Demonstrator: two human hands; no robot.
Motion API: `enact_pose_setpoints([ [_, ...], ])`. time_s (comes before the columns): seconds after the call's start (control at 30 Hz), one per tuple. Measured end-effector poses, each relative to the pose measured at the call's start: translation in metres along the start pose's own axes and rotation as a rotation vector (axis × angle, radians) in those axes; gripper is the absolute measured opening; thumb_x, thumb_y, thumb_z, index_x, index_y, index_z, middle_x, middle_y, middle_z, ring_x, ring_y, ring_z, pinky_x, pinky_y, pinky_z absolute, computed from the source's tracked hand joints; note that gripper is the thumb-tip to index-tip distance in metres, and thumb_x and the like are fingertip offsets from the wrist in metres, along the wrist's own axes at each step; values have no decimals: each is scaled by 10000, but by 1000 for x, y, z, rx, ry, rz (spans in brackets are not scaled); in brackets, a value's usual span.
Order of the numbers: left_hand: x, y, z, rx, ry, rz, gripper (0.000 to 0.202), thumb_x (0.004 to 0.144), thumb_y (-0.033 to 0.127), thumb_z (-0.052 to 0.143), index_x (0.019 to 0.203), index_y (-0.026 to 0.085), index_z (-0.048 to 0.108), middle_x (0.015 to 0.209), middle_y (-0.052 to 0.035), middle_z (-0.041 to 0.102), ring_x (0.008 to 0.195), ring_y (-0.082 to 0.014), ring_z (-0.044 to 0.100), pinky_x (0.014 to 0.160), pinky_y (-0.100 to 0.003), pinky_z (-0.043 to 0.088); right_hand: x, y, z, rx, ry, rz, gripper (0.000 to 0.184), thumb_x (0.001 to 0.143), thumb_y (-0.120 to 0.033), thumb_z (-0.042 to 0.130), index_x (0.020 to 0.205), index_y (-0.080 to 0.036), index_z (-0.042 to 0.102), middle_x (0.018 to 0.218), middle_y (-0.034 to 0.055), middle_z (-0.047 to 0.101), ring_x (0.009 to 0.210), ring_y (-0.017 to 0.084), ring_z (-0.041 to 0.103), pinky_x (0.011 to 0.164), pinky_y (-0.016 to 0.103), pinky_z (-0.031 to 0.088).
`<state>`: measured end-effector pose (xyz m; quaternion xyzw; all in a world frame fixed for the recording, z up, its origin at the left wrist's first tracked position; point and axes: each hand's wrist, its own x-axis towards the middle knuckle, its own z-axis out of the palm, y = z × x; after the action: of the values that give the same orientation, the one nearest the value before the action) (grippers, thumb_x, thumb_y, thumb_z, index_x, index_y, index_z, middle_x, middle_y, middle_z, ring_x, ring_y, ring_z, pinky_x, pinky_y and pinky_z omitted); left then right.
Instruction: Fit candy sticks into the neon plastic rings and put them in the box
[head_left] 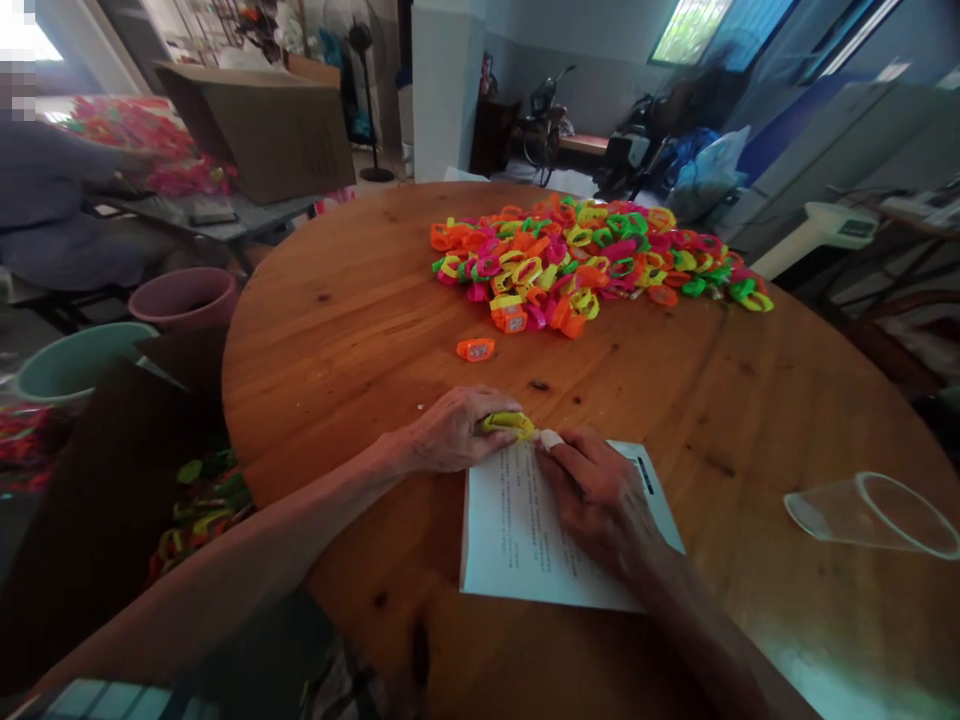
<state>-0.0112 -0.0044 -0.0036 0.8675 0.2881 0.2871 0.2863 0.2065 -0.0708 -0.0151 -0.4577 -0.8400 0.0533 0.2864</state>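
Note:
Above the upper part of a printed sheet of paper [495,560], my left hand [454,430] is closed around a yellow toy watch [508,423], its looped strap showing between thumb and fingers. My right hand [600,500] meets the right end of that watch, its fingers pinched together there. One of its fingertips has a white covering; the exact spot it grips is too small to make out. Just beyond my left hand, a single orange toy watch [475,349] lies on the round wooden table [337,300].
A large pile of bright toy watches [570,260] covers the table's far side. A clear plastic cup [870,512] lies on its side at right. On the left are a pink tub [184,298], a green tub [82,360], a cardboard box [262,135] and a seated person [60,200].

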Motion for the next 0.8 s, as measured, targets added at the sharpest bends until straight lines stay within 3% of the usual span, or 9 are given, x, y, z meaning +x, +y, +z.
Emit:
enact_pose_setpoints([
  [0.13, 0, -1, 2, 2, 2, 7, 255, 926, 206, 579, 1144, 92, 650, 977, -103, 667, 863, -183, 603, 790, -289, 474, 1, -1, -2, -75, -27, -40, 199, 937, -130, 427, 942, -167, 623, 935, 117, 589, 841, 216, 535, 751, 375, 481],
  [0.27, -2, -3, 5, 21, -1, -7, 246, 928, 185, 567, 1146, 104, 645, 1018, -100, 648, 916, -182, 598, 819, -287, 471, 6, -6, -7, -314, -192, -152, 243, 852, -78, 414, 890, -161, 639, 900, 134, 572, 832, 249, 481, 745, 427, 464],
  [0.4, -2, -2, 1, 39, -33, -18, 219, 941, 191, 546, 1118, 113, 648, 965, -86, 626, 896, -180, 580, 813, -287, 463, 10, -10, -10, -363, -269, -170, 252, 847, -61, 401, 838, -176, 625, 856, 119, 544, 799, 241, 455, 706, 419, 461],
  [0.67, -1, 3, 3, 129, -63, -50, 175, 891, 213, 598, 1053, 154, 624, 954, -87, 641, 940, -219, 597, 848, -321, 480, 1, -1, 1, -262, -130, -216, 236, 841, -78, 419, 861, -199, 620, 891, 131, 576, 812, 270, 499, 713, 460, 476],
  [0.8, -6, 7, -24, 146, -38, -93, 122, 937, 252, 561, 966, 188, 661, 915, -56, 665, 911, -189, 607, 841, -297, 480, 14, 9, -1, 20, -70, -173, 140, 931, -202, 467, 851, -217, 580, 814, 71, 585, 720, 194, 549, 629, 337, 462],
])
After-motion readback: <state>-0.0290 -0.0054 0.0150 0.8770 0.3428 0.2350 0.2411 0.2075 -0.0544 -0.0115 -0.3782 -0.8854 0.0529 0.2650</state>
